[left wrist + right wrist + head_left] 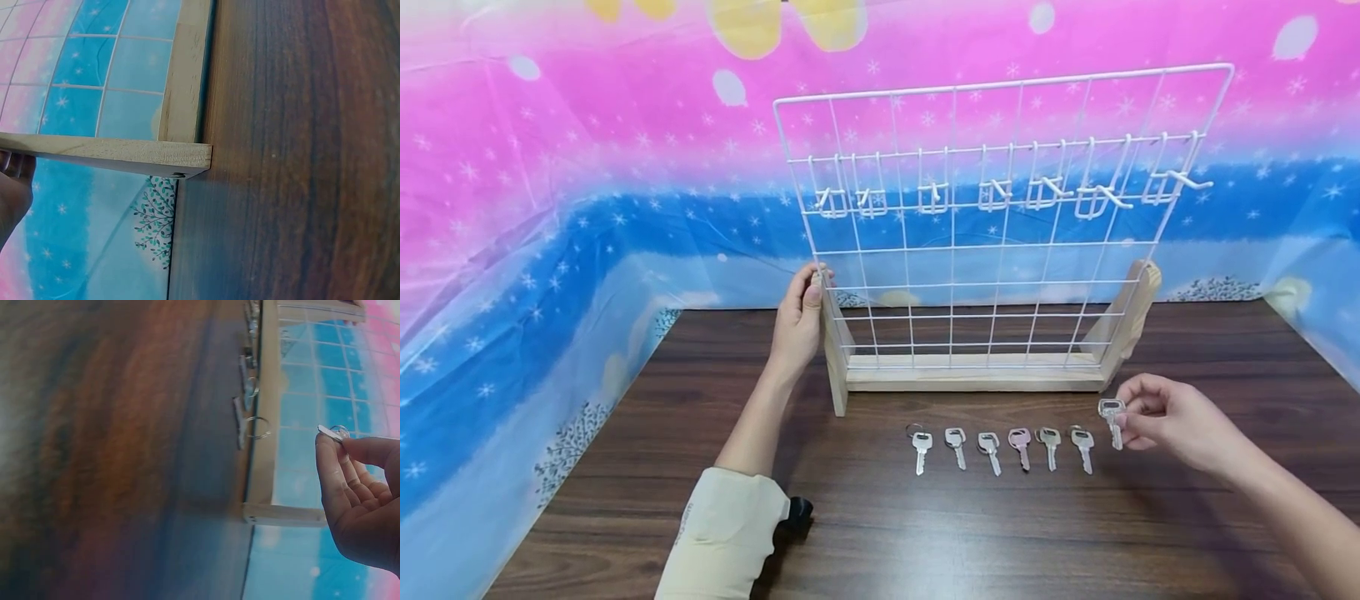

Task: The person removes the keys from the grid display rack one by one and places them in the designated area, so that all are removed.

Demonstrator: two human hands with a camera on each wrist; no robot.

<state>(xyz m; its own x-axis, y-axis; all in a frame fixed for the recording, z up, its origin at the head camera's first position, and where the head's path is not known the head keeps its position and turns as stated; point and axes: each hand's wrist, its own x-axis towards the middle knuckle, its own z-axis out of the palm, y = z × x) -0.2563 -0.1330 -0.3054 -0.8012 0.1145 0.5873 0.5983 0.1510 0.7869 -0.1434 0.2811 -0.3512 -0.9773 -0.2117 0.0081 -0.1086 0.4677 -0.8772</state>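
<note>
A white wire grid rack (951, 287) stands in a wooden frame with a base bar (973, 381). My left hand (797, 321) grips the top of the frame's left side post (833, 358); the left wrist view shows that post (125, 150) and part of the hand (14, 194). Between thumb and fingers, my right hand (1183, 421) pinches a silver key (1111, 408) just above the table. Its ring shows in the right wrist view beside the key (329, 433). Left of it, several keys with rings lie in a row, one of them pinkish (1019, 440).
Several white hooks (934, 196) hang in a row on the grid's upper part, their prongs pointing forward. The dark wooden table (925, 533) reaches back to a pink and blue patterned cloth (587, 275). The frame's right post (1135, 312) is near my right hand.
</note>
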